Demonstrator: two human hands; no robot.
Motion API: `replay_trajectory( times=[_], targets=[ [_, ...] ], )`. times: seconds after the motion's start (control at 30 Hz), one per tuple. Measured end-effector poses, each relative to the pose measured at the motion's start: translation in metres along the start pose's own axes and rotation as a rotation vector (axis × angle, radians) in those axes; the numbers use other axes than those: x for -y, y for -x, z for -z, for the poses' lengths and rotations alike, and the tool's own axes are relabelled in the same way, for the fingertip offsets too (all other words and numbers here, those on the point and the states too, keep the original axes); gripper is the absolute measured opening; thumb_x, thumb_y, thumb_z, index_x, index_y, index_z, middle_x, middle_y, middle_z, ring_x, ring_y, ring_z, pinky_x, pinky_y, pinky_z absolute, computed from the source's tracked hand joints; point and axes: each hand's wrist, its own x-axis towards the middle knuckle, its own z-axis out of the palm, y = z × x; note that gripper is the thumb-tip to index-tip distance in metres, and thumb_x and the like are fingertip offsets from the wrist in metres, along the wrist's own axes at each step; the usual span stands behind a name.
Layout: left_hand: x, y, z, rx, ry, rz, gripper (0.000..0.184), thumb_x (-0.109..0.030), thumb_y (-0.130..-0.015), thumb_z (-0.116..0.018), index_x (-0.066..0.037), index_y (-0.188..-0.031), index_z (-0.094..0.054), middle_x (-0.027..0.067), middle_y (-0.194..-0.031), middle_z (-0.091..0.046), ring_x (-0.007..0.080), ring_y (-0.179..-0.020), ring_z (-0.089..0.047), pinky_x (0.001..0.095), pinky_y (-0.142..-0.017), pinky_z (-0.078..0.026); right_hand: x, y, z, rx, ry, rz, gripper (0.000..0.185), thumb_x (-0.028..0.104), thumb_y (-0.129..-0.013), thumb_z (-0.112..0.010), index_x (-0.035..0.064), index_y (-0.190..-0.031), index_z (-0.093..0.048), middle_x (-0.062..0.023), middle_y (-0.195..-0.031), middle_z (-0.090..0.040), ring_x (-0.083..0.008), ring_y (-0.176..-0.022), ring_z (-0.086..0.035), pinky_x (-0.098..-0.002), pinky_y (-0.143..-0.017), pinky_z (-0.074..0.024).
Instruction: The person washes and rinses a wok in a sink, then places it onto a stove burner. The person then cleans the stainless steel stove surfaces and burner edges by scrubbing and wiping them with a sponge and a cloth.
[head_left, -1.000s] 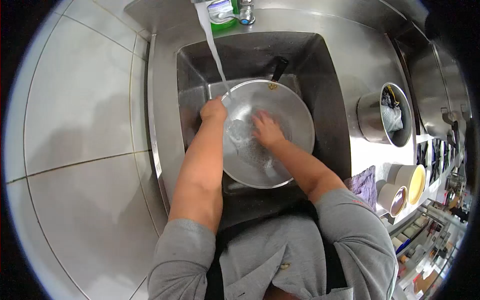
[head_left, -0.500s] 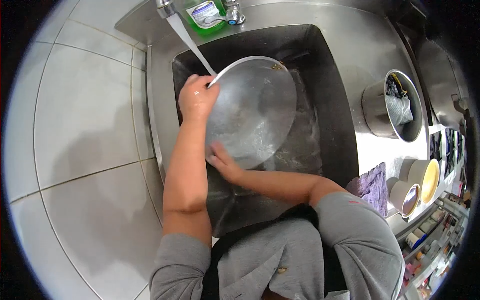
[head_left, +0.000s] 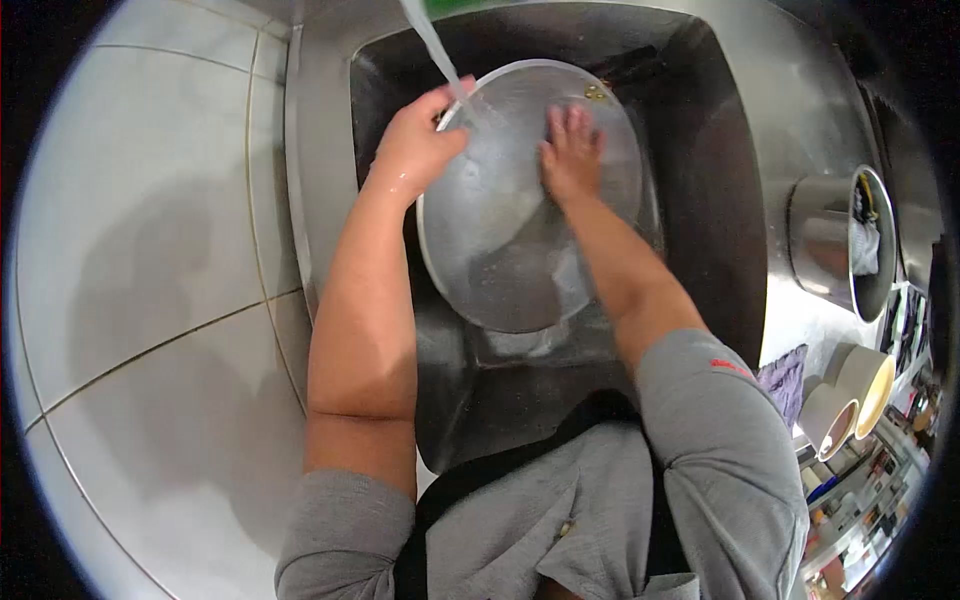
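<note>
A round metal pan point(head_left: 500, 250) sits tilted in the steel sink, with brass-coloured rivets near its upper right rim and a dark handle partly visible behind it. My left hand point(head_left: 418, 142) grips the pan's upper left rim, thumb on the inner side. My right hand point(head_left: 573, 158) lies flat with fingers spread on the pan's inner surface, at the upper right. A stream of water point(head_left: 432, 45) runs down onto the rim beside my left fingers; the tap itself is out of view.
The sink point(head_left: 710, 200) has steep dark walls. On the right counter stand a metal pot point(head_left: 825, 238) with a bag inside, a purple cloth point(head_left: 783, 382) and two round containers point(head_left: 866, 388). A tiled wall point(head_left: 150, 200) borders the left side.
The pan has turned and tipped since the earlier frames. My right hand has moved from the pan's lower left edge up to its upper right interior. My left hand remains on the rim.
</note>
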Motion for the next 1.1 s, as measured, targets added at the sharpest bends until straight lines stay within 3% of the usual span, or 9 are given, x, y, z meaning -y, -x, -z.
replay_trajectory(
  times=[0.07,0.23,0.3,0.5,0.63,0.73,0.83,1.0,1.1],
  targets=[
    [-0.005,0.003,-0.003,0.053,-0.082,0.005,0.064,0.005,-0.078,-0.052,-0.008,-0.138,-0.033,0.0164,-0.128,-0.050,0.0227,-0.116,-0.051,0.0310,-0.094,-0.041,-0.050,0.035,0.002,0.117,0.148,0.080,0.058,0.032,-0.090,-0.045,0.0173,-0.142,-0.024,-0.0084,-0.150,-0.014,-0.0271,-0.138,-0.012,-0.0517,-0.109,-0.0097],
    [-0.006,0.005,-0.032,0.115,0.249,0.149,0.055,0.002,-0.079,-0.053,-0.005,-0.132,-0.041,0.0163,-0.124,-0.054,0.0231,-0.110,-0.055,0.0333,-0.084,-0.049,-0.063,0.099,0.025,0.241,0.327,0.059,0.056,0.032,-0.089,-0.045,0.0160,-0.140,-0.028,-0.0103,-0.148,-0.019,-0.0271,-0.137,-0.018,-0.0499,-0.110,-0.0118],
    [0.006,-0.009,-0.048,-0.056,-0.498,0.045,0.042,-0.004,-0.080,-0.056,-0.003,-0.122,-0.053,0.0149,-0.115,-0.060,0.0210,-0.104,-0.059,0.0324,-0.086,-0.048,-0.039,0.104,0.034,0.524,0.301,0.159,0.057,0.029,-0.087,-0.049,0.0143,-0.139,-0.030,-0.0118,-0.147,-0.020,-0.0281,-0.135,-0.021,-0.0525,-0.109,-0.0127],
    [0.088,-0.034,-0.073,-0.313,-0.282,-0.026,0.033,-0.014,-0.081,-0.056,-0.006,-0.113,-0.060,0.0189,-0.107,-0.062,0.0302,-0.102,-0.060,0.0374,-0.089,-0.046,0.029,0.200,-0.003,0.608,-0.406,0.544,0.055,0.024,-0.081,-0.056,0.0118,-0.132,-0.040,-0.0131,-0.143,-0.029,-0.0255,-0.135,-0.024,-0.0478,-0.108,-0.0228],
    [0.089,-0.031,-0.110,-0.049,-0.226,0.048,0.040,-0.021,-0.080,-0.058,-0.006,-0.118,-0.057,0.0196,-0.116,-0.058,0.0331,-0.107,-0.056,0.0372,-0.090,-0.045,0.003,0.180,-0.005,0.506,-0.527,0.738,0.053,0.024,-0.082,-0.054,0.0135,-0.133,-0.039,-0.0094,-0.142,-0.033,-0.0250,-0.134,-0.026,-0.0483,-0.108,-0.0210],
    [0.083,-0.044,-0.158,0.038,-0.363,0.079,0.056,-0.032,-0.080,-0.060,-0.007,-0.128,-0.046,0.0185,-0.128,-0.050,0.0350,-0.117,-0.049,0.0458,-0.100,-0.034,-0.047,0.118,0.008,0.752,-0.305,0.454,0.052,0.024,-0.085,-0.049,0.0132,-0.135,-0.036,-0.0091,-0.141,-0.033,-0.0256,-0.133,-0.026,-0.0522,-0.108,-0.0173],
    [0.060,-0.057,-0.217,0.042,-0.611,0.037,0.068,-0.047,-0.080,-0.058,-0.017,-0.136,-0.035,0.0146,-0.132,-0.046,0.0338,-0.123,-0.043,0.0637,-0.104,-0.003,-0.064,0.096,0.033,0.315,0.043,0.107,0.053,0.028,-0.085,-0.049,0.0100,-0.133,-0.038,-0.0112,-0.143,-0.030,-0.0272,-0.134,-0.024,-0.0543,-0.108,-0.0126],
    [0.028,-0.079,-0.235,0.126,-0.600,0.205,0.051,-0.043,-0.076,-0.064,-0.015,-0.118,-0.053,0.0109,-0.107,-0.064,0.0283,-0.106,-0.057,0.0555,-0.101,-0.019,-0.055,0.190,0.034,0.594,-0.220,0.741,0.056,0.033,-0.084,-0.051,0.0138,-0.135,-0.037,-0.0100,-0.146,-0.026,-0.0265,-0.135,-0.021,-0.0557,-0.109,-0.0072],
    [0.017,-0.066,-0.231,-0.055,-0.661,0.150,0.042,-0.034,-0.071,-0.067,-0.012,-0.105,-0.057,0.0095,-0.094,-0.066,0.0279,-0.096,-0.060,0.0465,-0.093,-0.030,-0.062,0.191,-0.033,0.734,-0.469,0.766,0.059,0.037,-0.084,-0.052,0.0161,-0.137,-0.036,-0.0069,-0.148,-0.024,-0.0241,-0.137,-0.018,-0.0526,-0.110,-0.0059]
  ],
)
